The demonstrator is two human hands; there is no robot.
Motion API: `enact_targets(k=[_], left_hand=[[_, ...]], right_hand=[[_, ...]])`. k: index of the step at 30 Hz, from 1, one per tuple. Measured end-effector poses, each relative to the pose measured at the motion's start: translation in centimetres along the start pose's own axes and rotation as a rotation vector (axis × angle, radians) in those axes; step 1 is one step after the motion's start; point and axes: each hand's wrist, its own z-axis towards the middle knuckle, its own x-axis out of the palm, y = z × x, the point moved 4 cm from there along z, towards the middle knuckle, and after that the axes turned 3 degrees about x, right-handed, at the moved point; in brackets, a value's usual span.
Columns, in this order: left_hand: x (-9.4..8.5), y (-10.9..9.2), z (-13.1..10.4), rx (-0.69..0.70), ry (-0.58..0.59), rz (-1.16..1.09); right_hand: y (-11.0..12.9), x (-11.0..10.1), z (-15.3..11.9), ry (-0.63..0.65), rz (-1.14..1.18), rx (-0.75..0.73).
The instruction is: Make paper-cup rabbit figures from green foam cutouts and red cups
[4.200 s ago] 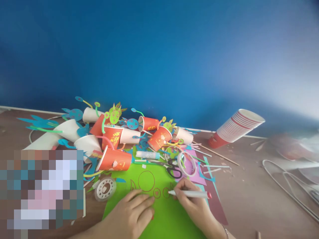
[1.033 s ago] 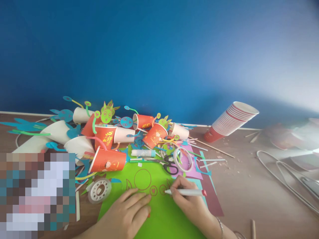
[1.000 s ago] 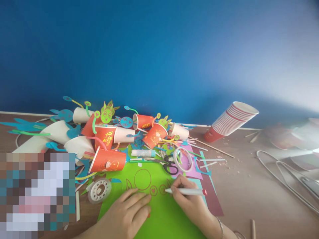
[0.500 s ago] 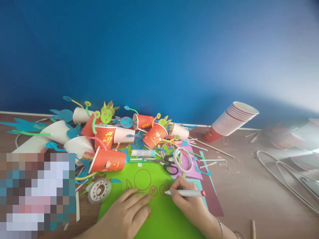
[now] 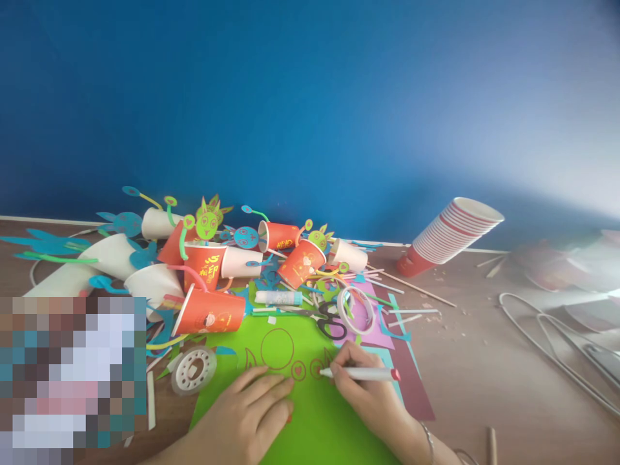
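Note:
My right hand (image 5: 363, 387) is closed around a white marker with a red end (image 5: 365, 374). The marker's tip touches a small circle drawn on a green sheet of paper (image 5: 334, 426). Flat on the sheet lies my left hand (image 5: 259, 413), fingers stretched out, with a bit of something red showing by its fingertips. Above the hands the sheet bears a large circle (image 5: 277, 349), ear-like pointed shapes and a small circle with a heart (image 5: 298, 371). Black-handled scissors (image 5: 331, 329) and a glue stick (image 5: 278, 298) rest at the sheet's far side.
Decorated paper cups (image 5: 210, 310) lie in a heap at the left and back. A roll of clear tape (image 5: 194, 371) is left of the sheet, and a white tape ring (image 5: 356, 310) lies beyond my right hand. A tilted cup stack (image 5: 450, 232) and a cable (image 5: 547, 323) are further right.

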Motion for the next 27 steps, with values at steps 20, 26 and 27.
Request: enact_targets(k=[20,26,27], left_hand=[[-0.21,0.02,0.15,0.005,0.007,0.001],[-0.15,-0.03,0.05,-0.002,0.015,-0.005],[-0.09,0.0,0.02,-0.002,0.018,-0.006]], right_hand=[[0.01,-0.12,-0.17,-0.019,-0.018,-0.03],[0.08,-0.04,-0.07,-0.008,-0.02,-0.013],[0.07,-0.03,-0.06,-0.01,-0.021,-0.012]])
